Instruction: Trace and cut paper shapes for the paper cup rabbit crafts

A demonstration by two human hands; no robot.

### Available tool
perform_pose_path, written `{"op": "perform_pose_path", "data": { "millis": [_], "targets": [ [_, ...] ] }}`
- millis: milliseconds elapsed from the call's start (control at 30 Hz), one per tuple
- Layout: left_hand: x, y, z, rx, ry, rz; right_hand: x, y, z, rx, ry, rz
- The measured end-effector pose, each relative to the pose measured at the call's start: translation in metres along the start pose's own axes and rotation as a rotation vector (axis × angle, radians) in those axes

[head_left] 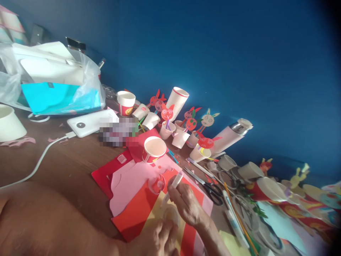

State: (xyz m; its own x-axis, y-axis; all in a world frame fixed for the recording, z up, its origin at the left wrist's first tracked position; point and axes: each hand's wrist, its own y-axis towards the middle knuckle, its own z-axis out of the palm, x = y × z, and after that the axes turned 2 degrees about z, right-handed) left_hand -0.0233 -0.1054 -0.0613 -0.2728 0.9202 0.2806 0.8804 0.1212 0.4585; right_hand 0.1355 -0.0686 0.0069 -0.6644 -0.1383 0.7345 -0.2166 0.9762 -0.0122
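My right hand grips a white pen, its tip down on a yellow paper sheet. My left hand lies on the same yellow sheet at the bottom of the view, fingers curled and pressing on it. The yellow sheet rests on red paper and pink paper. A small clear round piece sits just above the pen tip. A paper cup with a red band stands behind the sheets.
Paper cups with paper rabbit heads on straws line the blue wall. Scissors, a pink flask, a white power bank with cable, a bagged printer and a white bowl lie on the wooden table.
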Motion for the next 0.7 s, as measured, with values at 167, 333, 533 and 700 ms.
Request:
{"op": "perform_pose_path", "data": {
  "millis": [167,333,533,700],
  "targets": [
    [0.003,0.003,-0.005,-0.091,-0.035,-0.005,0.003,0.0,0.001,0.037,-0.009,0.009],
    [-0.002,0.004,0.002,-0.069,-0.081,-0.007,0.004,0.001,-0.001,0.04,-0.017,0.013],
    [-0.019,0.003,0.023,-0.001,-0.139,-0.013,-0.009,0.0,-0.004,-0.015,-0.054,-0.023],
    [-0.012,0.006,0.01,0.083,-0.172,-0.02,-0.01,0.0,-0.007,-0.013,-0.033,0.06]
  ]
}}
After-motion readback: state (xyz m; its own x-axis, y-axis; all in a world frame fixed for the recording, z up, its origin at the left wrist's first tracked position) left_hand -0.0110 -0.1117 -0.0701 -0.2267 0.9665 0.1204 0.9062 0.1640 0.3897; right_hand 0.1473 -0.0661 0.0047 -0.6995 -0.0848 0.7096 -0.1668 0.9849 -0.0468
